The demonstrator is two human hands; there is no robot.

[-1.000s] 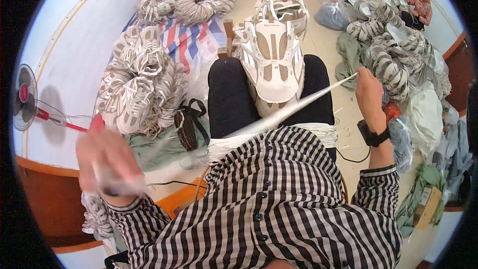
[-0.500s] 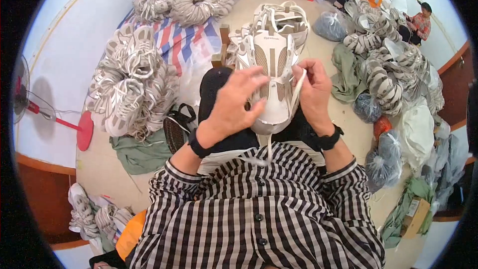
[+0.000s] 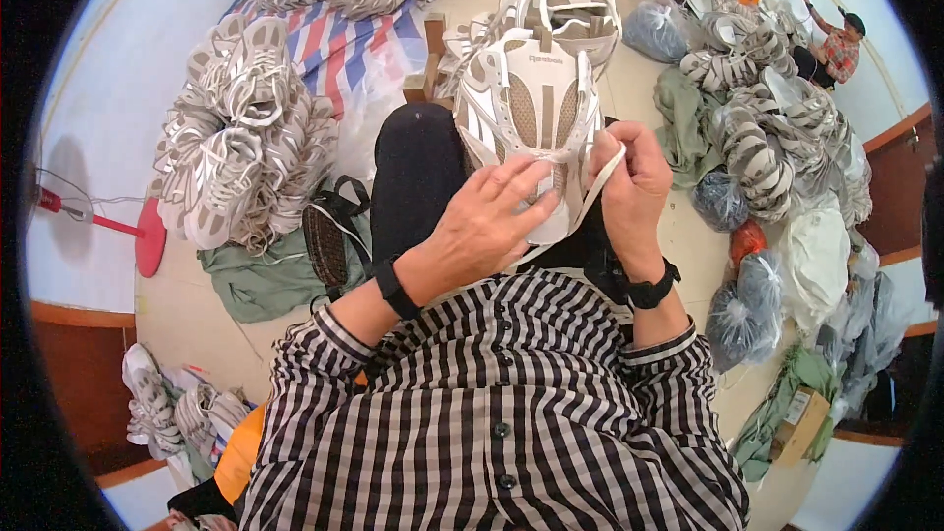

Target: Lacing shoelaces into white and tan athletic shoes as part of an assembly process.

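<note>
In front of me, above my lap, is a white and beige sneaker upper (image 3: 544,103) with its toe toward me. My left hand (image 3: 487,216) lies over its toe, fingers stretched out and a little apart, touching the surface. My right hand (image 3: 629,177), at the upper's right side, pinches a white shoelace (image 3: 602,185) between thumb and fingers. From there the lace loops down along the toe's right edge. Its lower end passes partly behind my left hand. More white uppers (image 3: 570,5) sit just beyond this one.
A large pile of bundled uppers (image 3: 236,128) stands at left on green cloth, beside a dark woven shoe (image 3: 323,241). A red fan stand (image 3: 149,236) is farther left. Plastic bags (image 3: 747,310) and coiled uppers (image 3: 757,147) line the right. A person (image 3: 841,49) sits at far right.
My left hand has lowered from above the upper onto its toe. My right hand still pinches the lace, which now bows out in a wider loop. The view has shifted slightly.
</note>
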